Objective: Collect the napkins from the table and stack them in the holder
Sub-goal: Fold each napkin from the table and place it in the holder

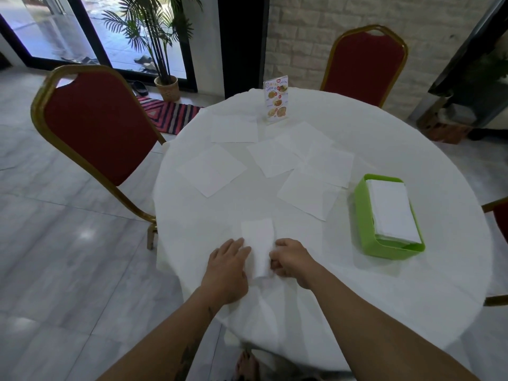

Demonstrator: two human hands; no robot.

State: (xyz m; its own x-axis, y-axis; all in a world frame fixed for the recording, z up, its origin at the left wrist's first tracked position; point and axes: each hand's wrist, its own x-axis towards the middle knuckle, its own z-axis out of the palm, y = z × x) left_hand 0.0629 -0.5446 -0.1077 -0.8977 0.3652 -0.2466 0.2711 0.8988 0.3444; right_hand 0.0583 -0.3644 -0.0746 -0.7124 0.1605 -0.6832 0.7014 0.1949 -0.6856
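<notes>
A person stands at a round table (384, 270) covered with a white cloth. A folded napkin (258, 243) lies near the table's near edge, between the two hands. The left hand (226, 266) lies flat on the cloth with fingers spread slightly, its fingertips touching the napkin's left edge. The right hand (291, 261) is curled, its fingers pinching the napkin's right edge. Further across the table, six unfolded napkins (211, 169) lie loose, some overlapping one another. To the right sits a green holder (365, 237) with a stack of folded napkins (391, 211) already inside. A menu stand (275, 99) stands upright at the far side. Two red chairs (93, 125) with gold frames flank the table.
</notes>
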